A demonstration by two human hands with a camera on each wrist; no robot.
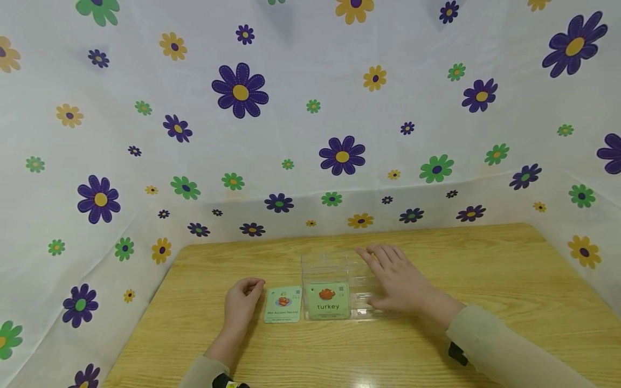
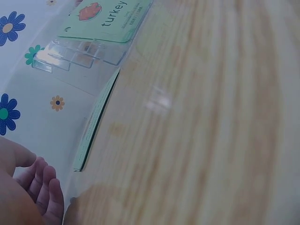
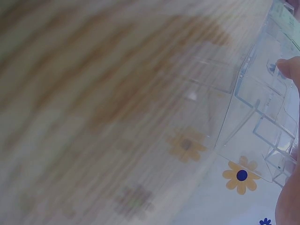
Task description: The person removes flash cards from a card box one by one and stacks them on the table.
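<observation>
A clear plastic stepped card holder (image 1: 361, 281) stands on the table, with a green turkey card (image 1: 329, 302) in its left section. My right hand (image 1: 395, 277) grips the holder's right section, with the thumb toward the front and the fingers reaching to the back edge. In the right wrist view the thumb (image 3: 289, 70) lies against the clear plastic. To the left of the holder lies a thin stack of green cards, the top one a Mid-Autumn Festival card (image 1: 283, 304). My left hand (image 1: 242, 302) rests just left of that stack, fingers loosely curled and holding nothing.
The wooden table (image 1: 310, 355) carries the holder and cards. A white curtain with printed flowers (image 1: 291, 129) hangs around its back and both sides. A dark band (image 1: 457, 354) is at the right sleeve, another (image 1: 224, 381) at the left.
</observation>
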